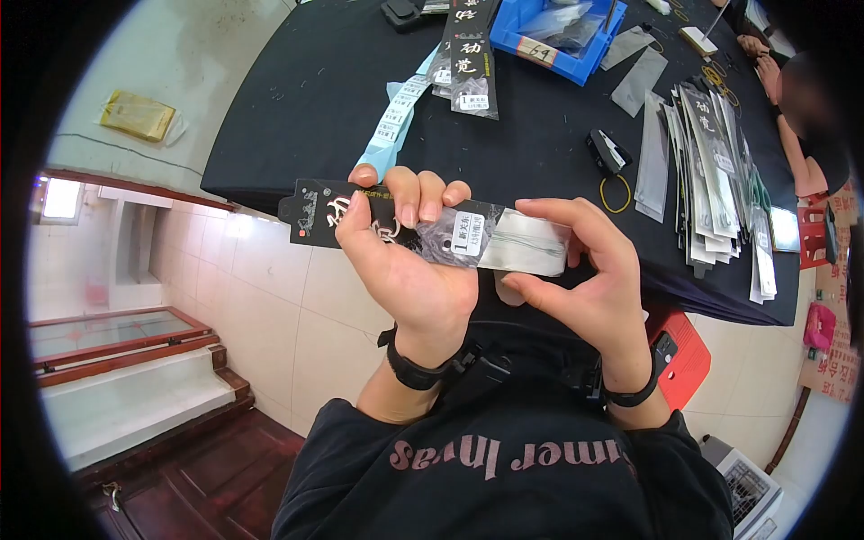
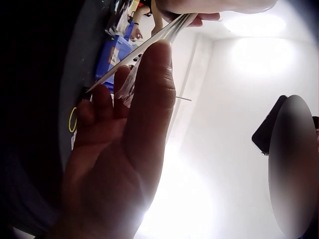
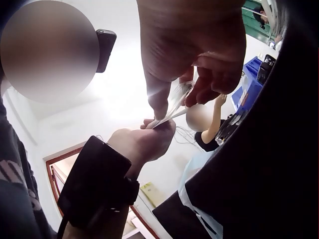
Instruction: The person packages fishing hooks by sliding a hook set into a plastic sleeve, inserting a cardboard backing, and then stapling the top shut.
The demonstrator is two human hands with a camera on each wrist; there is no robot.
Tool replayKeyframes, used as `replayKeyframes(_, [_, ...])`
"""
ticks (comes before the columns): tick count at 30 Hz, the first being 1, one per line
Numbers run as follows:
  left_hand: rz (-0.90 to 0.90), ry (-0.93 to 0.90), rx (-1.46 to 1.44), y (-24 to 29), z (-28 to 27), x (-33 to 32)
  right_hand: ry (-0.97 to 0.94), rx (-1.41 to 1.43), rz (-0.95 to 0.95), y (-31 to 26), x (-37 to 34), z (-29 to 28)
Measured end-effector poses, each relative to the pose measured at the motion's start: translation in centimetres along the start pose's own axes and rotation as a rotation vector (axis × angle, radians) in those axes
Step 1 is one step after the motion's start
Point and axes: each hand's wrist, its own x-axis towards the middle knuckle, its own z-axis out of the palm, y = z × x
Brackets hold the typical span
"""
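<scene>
A black card [image 1: 313, 214] with white characters, a bagged item and a white label [image 1: 468, 233] lies across both hands over the table's near edge. My left hand [image 1: 409, 256] grips its middle, thumb and fingertips on the printed face. At its right end, a clear packet [image 1: 531, 243] with thin dark strands is pinched between thumb and fingers of my right hand [image 1: 598, 270]. In the left wrist view the card shows edge-on above my left hand [image 2: 119, 134]. The right wrist view shows my right hand [image 3: 194, 50] pinching the packet [image 3: 174, 105] beside the left hand.
On the black table [image 1: 315, 99] are a light-blue label strip [image 1: 391, 126], more black cards [image 1: 472, 67], a blue bin [image 1: 585, 65], a stapler [image 1: 609, 153], a yellow rubber band [image 1: 616, 193] and piled packets [image 1: 711, 171]. Another person's arm [image 1: 792, 135] is at the right.
</scene>
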Motion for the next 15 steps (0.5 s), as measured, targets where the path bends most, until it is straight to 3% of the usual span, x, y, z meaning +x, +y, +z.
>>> replayKeyframes(15, [-0.003,0.02,0.045,-0.15,-0.3,0.32,-0.011,-0.078,-0.015,0.34,-0.12,-0.23])
